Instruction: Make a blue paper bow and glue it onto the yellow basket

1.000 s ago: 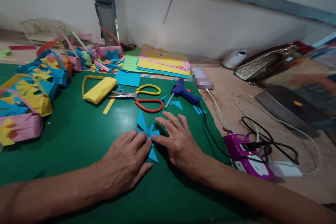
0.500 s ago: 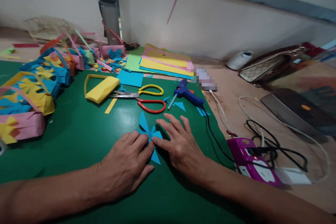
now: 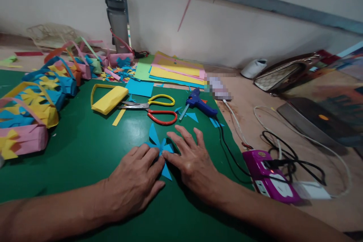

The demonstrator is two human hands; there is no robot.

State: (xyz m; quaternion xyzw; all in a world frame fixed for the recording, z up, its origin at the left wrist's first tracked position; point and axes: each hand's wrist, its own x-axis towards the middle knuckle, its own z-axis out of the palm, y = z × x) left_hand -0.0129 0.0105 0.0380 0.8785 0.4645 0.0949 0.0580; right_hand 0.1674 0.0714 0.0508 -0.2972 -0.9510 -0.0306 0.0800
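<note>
A blue paper flower (image 3: 154, 135) with pointed petals lies on the green mat (image 3: 93, 166) in front of me. My left hand (image 3: 141, 177) has its fingers bunched together on the flower, hiding its left part. From the other side my right hand (image 3: 193, 159) touches the flower's middle with one fingertip, its other fingers spread above the mat. Just beyond lie scissors (image 3: 161, 117) with one yellow and one red handle. A blue glue gun (image 3: 200, 103) rests to their right, and a small yellow paper basket (image 3: 110, 99) stands to their left.
Several finished paper baskets (image 3: 31, 138) line the left side. Coloured paper sheets (image 3: 177, 71) and scraps (image 3: 120, 74) lie at the back, near a grey bottle (image 3: 117, 26). On the right are a purple power strip (image 3: 269, 176), loose cables (image 3: 295, 159) and a dark case (image 3: 314, 121).
The view has tilted up slightly, so everything sits a little lower. Both hands stay at the blue paper flower in nearly the same pose.
</note>
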